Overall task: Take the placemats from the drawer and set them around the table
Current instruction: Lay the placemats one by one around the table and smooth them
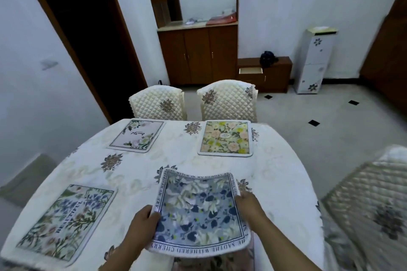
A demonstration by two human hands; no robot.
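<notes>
Placemat [199, 211] — between both hands [146, 218]

The walls [286, 6] are white and plain; a dark doorway [77, 28] with a brown wooden frame opens at the left; a brown wooden cupboard [198, 55] stands at the far wall, with papers on its open shelf; beside it is a low cabinet [275, 75] with one drawer [251, 71] pulled out; the floor [308, 112] has pale tiles with small black diamonds; two quilted chairs [228, 101] stand behind the table.
</notes>
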